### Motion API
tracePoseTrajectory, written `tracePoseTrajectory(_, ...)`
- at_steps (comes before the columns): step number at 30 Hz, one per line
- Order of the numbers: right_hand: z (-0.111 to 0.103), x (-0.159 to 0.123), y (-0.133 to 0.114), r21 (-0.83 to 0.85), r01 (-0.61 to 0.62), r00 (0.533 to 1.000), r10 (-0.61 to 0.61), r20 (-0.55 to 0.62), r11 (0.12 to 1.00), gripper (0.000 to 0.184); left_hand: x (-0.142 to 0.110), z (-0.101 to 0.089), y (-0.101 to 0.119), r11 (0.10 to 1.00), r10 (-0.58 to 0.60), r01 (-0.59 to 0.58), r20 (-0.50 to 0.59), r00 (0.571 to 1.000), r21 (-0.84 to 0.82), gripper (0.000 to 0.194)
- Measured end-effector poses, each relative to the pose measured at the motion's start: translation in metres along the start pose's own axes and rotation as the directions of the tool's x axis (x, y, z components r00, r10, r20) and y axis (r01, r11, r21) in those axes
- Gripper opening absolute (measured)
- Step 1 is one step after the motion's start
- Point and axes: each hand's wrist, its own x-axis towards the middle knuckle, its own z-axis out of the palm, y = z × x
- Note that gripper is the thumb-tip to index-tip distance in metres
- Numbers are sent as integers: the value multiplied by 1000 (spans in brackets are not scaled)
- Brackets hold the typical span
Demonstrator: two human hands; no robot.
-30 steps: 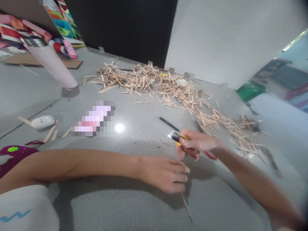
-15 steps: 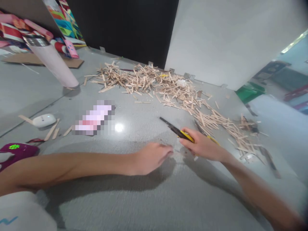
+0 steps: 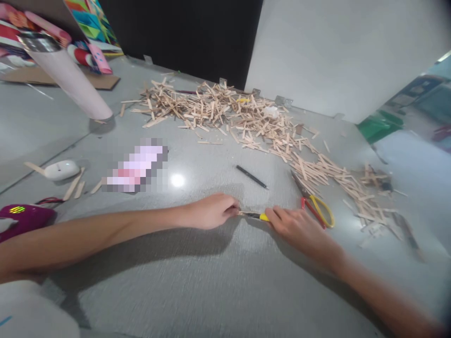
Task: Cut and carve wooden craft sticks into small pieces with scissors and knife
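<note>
My left hand (image 3: 211,211) rests low on the grey table (image 3: 218,286), fingers pinched together on something small that I cannot make out. Its fingertips meet the blade tip of a yellow and black utility knife (image 3: 255,216). My right hand (image 3: 299,230) is closed round the knife's handle and presses it down towards the tabletop. A black pen (image 3: 252,177) lies just beyond the two hands. Red and yellow scissors (image 3: 315,206) lie to the right of my right hand.
A long heap of wooden sticks (image 3: 246,122) runs across the far side of the table. A pink tube (image 3: 68,77) stands at the far left, a white mouse (image 3: 61,170) and a few loose sticks (image 3: 75,185) sit at the left, a purple device (image 3: 23,218) nearer me.
My left hand slid away from me and to the left, leaving the long stick it was on. My right hand lowered the knife to the table, uncovering the scissors.
</note>
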Motion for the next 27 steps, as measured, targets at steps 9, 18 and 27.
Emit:
tracePoseTrajectory(9,1,-1,1,25,33,999,-33,-22,999,14,0,2,-3,998,36,-35,-19,999,50,31)
tracePoseTrajectory(18,0,0,0,21,28,999,-28,-17,999,13,-1,3,-2,995,63,-61,-26,998,73,31)
tracePoseTrajectory(27,1,-1,-1,27,13,1000,-12,-7,1000,15,-1,4,-4,993,78,-76,-22,997,85,33)
